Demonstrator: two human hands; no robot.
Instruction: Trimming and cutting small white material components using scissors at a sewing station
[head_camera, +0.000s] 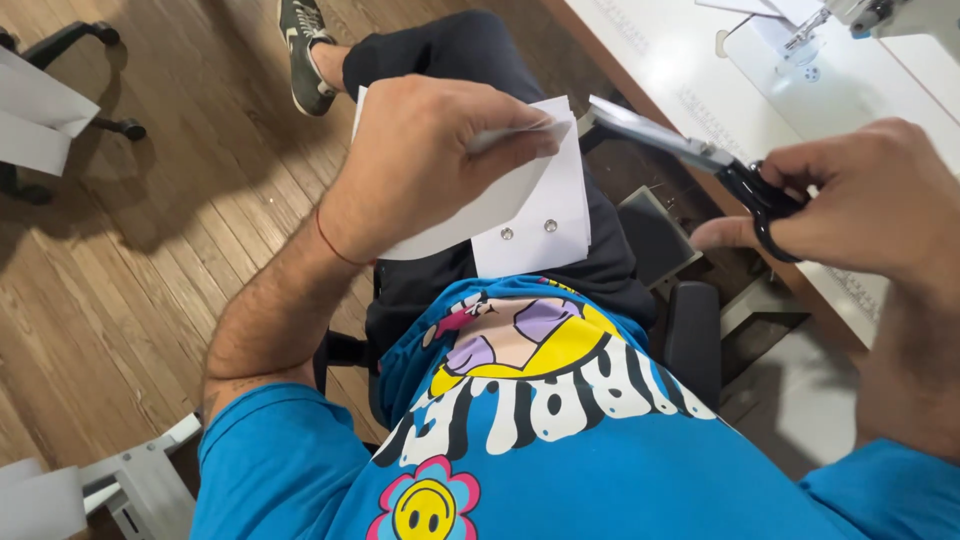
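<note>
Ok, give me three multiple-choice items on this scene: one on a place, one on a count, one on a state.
1. Where are the scissors?
A. on the floor
B. in the right hand
C. on the white table

2. How many metal snaps show on the white fabric piece?
A. two
B. four
C. none

3. How does the left hand hold the fabric?
A. flat under an open palm
B. not touching it
C. pinched between thumb and fingers

Answers: 1 B, fingers sit through the black handles. 2 A, two studs sit side by side. 3 C, the thumb presses the folded edge.
</note>
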